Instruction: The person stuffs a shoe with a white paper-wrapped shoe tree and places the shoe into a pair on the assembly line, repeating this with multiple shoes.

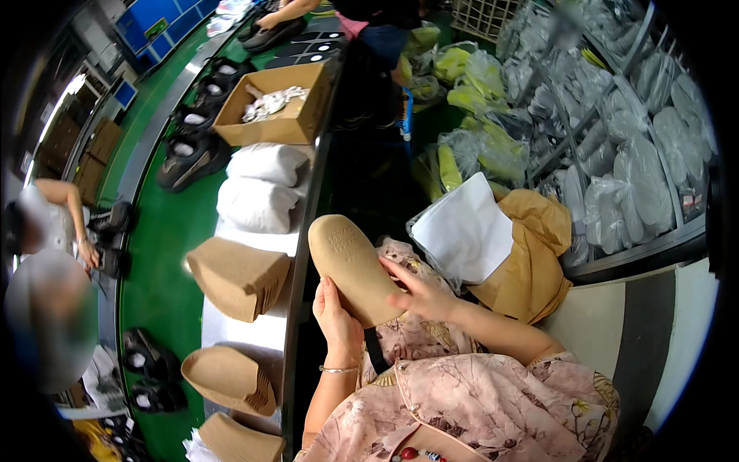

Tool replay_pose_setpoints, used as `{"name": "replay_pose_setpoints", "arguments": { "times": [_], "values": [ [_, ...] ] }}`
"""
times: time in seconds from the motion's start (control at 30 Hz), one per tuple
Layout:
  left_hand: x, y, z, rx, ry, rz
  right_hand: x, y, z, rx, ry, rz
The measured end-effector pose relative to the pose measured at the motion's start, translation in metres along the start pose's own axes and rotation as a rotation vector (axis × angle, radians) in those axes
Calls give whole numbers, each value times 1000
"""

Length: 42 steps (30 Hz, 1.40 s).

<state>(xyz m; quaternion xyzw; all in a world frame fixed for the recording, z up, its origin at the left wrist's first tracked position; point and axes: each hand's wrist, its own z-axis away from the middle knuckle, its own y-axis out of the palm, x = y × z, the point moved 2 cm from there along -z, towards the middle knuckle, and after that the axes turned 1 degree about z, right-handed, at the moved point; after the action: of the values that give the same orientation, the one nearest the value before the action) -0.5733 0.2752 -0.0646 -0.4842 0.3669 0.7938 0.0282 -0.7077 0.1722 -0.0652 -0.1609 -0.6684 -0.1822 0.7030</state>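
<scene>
Plainly, the head view shows a tan insole [350, 266] in the left grip [339, 327], held above the lap with its broad end pointing away and faint marks pressed into that end. The left thumb lies over the near side edge while the other fingers go underneath, so this grip is closed around the piece. Against the opposite edge, the right grip [423, 296] has its fingers stretched and parted; its underside is hidden, so I can't fairly tell whether it pinches or merely steadies.

Left of the left grip, the metal desk [258, 339] carries a stack of tan pieces [239, 277], with a second stack [227, 377] nearer the body. Farther ahead of the grip are white wrapped bundles [262, 204] and an open cardboard box [312, 127]. Just beyond the right grip lie white sheets [466, 227] and brown paper [531, 269].

The insole looks light, fairly stiff yet able to flex, with a matte face unlikely to slip or break. Its side edges seem the best hold, thumb above and fingers below, without pressing hard on the thin rim.
</scene>
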Motion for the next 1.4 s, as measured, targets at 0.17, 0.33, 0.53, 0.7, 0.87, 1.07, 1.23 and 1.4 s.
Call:
{"name": "replay_pose_setpoints", "arguments": {
  "times": [0.17,0.33,0.53,0.7,0.87,1.07,1.23,1.4],
  "values": [
    [25,4,-20,31,-142,-32,-157,-127,9,-729,326,-1],
    [43,-14,-37,-35,-214,-88,-263,-167,-30,-950,507,652],
    [65,-21,-52,-91,-298,-137,-309,-155,-52,-1003,746,942],
    [81,-18,-60,-99,-365,-121,-319,-156,-42,-1082,585,1051],
    [86,-20,-69,-112,-396,-123,-320,-166,-38,-1102,394,979],
    [112,-25,-80,-122,-420,-123,-327,-219,-2,-1193,226,299],
    [105,-22,-79,-90,-377,-107,-175,-174,-9,-763,169,-219],
    [102,-20,-81,10,-144,-110,-41,-84,-9,-295,-39,-51]
  ]
}}
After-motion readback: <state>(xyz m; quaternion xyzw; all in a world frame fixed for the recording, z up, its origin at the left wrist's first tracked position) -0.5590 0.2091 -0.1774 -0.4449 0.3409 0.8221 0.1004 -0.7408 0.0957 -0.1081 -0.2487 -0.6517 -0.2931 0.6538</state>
